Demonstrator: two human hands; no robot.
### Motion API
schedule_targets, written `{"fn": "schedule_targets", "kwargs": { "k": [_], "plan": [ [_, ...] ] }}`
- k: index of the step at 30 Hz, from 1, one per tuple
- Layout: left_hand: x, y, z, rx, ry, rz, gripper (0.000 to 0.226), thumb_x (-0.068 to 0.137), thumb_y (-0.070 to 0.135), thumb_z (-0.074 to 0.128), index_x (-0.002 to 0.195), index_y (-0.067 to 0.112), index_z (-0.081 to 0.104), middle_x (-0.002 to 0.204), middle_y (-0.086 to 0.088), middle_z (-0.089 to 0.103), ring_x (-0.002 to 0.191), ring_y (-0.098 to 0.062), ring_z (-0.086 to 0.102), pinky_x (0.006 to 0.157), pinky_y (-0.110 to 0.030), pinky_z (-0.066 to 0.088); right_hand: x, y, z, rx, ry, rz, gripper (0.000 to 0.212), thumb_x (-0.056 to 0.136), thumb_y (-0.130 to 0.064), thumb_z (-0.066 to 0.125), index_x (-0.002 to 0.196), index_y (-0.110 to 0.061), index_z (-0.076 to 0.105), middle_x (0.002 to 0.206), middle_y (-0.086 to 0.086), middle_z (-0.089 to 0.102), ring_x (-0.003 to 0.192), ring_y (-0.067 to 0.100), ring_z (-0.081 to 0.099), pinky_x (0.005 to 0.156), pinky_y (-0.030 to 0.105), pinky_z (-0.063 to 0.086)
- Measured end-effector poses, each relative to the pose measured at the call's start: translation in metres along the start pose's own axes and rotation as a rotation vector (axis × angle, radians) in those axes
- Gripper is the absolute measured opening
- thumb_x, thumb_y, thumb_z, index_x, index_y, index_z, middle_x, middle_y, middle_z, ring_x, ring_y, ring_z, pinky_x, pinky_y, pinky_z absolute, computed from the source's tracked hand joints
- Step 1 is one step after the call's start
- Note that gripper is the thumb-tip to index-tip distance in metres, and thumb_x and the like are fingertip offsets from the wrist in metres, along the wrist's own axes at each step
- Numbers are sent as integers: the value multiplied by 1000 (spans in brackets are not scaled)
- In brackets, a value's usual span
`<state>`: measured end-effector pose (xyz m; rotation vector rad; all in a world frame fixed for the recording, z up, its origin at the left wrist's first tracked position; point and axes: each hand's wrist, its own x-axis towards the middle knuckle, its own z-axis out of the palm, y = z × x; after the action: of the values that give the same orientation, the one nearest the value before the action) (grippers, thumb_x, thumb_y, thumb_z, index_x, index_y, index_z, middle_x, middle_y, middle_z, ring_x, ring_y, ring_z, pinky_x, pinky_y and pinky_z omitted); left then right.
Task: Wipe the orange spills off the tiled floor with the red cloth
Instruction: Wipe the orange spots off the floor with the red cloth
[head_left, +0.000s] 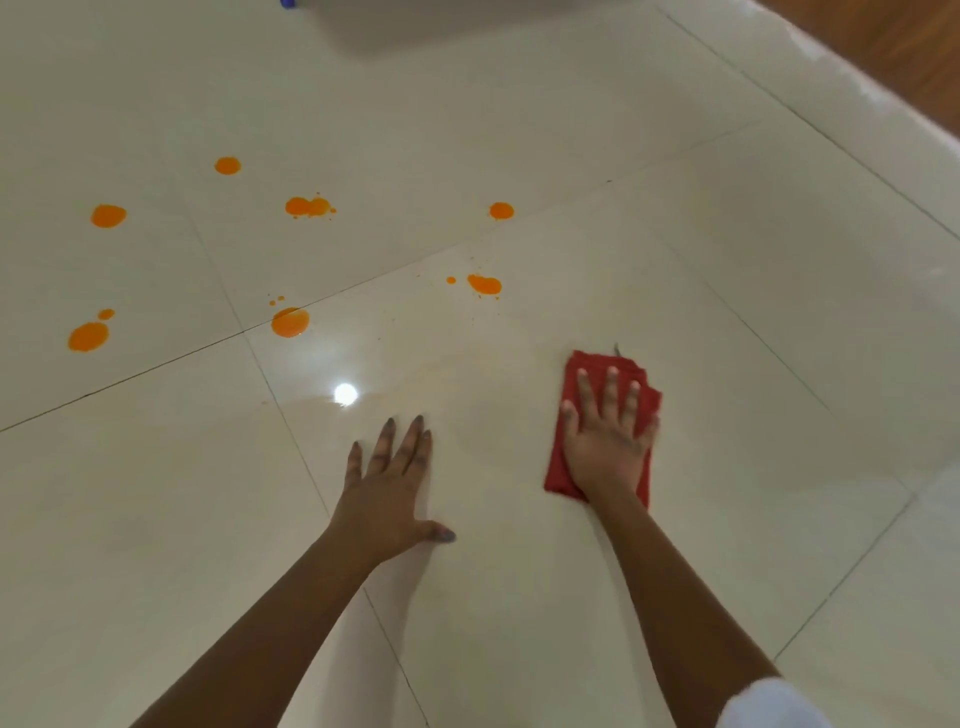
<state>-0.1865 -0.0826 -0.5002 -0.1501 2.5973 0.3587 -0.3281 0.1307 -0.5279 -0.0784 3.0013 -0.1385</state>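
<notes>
A folded red cloth (574, 374) lies flat on the cream tiled floor (519, 597) right of centre. My right hand (605, 436) presses down on it, palm flat, fingers spread. My left hand (387, 493) rests flat on the bare tile to the left, holding nothing. Several orange spills lie further out: one (484, 284) just beyond the cloth, one (290, 321) on a grout line, one (501, 210) farther back, a double blot (307, 206), and others at the left (88, 336) (108, 215) (227, 166).
A white skirting (831, 67) and brown wooden surface (904, 47) run along the upper right. A small blue object (288, 3) shows at the top edge. A lamp glare (345, 394) reflects off the tile near my left hand.
</notes>
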Motion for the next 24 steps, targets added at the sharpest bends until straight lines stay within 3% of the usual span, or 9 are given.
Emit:
{"fn": "schedule_targets", "kwargs": {
  "k": [3, 5, 8, 11, 14, 19, 24],
  "plan": [
    [1, 0, 2, -20, -5, -5, 118, 70, 74, 50, 142, 15, -23, 144, 5, -38, 128, -18, -38, 110, -52, -13, -57, -3, 8, 7, 132, 74, 55, 91, -43, 30, 142, -25, 34, 150, 15, 30, 138, 40, 24, 109, 62, 14],
    [2, 1, 1, -21, -11, -8, 119, 70, 73, 51, 139, 14, -26, 141, 6, -40, 128, -18, -38, 110, -52, -13, -86, -29, 17, 39, 82, -94, 58, 86, -46, 32, 139, -22, 42, 144, 19, 39, 133, 43, 32, 108, 59, 16],
    [1, 0, -2, -12, -24, -8, 119, 70, 74, 50, 134, 12, -30, 140, 6, -39, 130, -18, -36, 111, -52, -11, -61, -46, 14, -56, 72, -399, 59, 89, -51, 29, 142, -25, 36, 147, 15, 35, 136, 39, 29, 109, 54, 10],
    [-1, -1, -2, 7, -18, 1, 115, 72, 73, 48, 141, 15, -23, 143, 6, -37, 136, -21, -30, 112, -51, -10, -26, -37, 9, -20, 110, -230, 70, 87, -54, 27, 142, -11, 35, 147, 18, 34, 137, 34, 30, 111, 50, 7],
    [-4, -4, -6, 26, -6, 10, 101, 81, 67, 43, 143, 17, -19, 149, 5, -31, 139, -20, -26, 113, -46, -7, -50, -39, 12, 19, 81, -74, 74, 86, -51, 24, 139, 1, 36, 145, 23, 34, 137, 35, 29, 112, 47, 7],
    [-19, -14, -8, 69, -9, -13, 79, 92, 53, 34, 145, 21, -16, 148, 5, -31, 140, -19, -24, 114, -45, -6, -101, -77, 16, -8, 53, -393, 59, 85, -38, 33, 130, -5, 51, 138, 19, 47, 129, 31, 44, 110, 51, 25],
    [-22, -13, -3, 72, -26, -35, 76, 95, 45, 36, 145, 18, -15, 139, 6, -36, 140, -22, -23, 115, -42, -2, -107, -76, 19, -2, -13, -401, 58, 88, -43, 29, 136, -15, 47, 142, 21, 41, 134, 35, 35, 106, 54, 22]
  ]
}}
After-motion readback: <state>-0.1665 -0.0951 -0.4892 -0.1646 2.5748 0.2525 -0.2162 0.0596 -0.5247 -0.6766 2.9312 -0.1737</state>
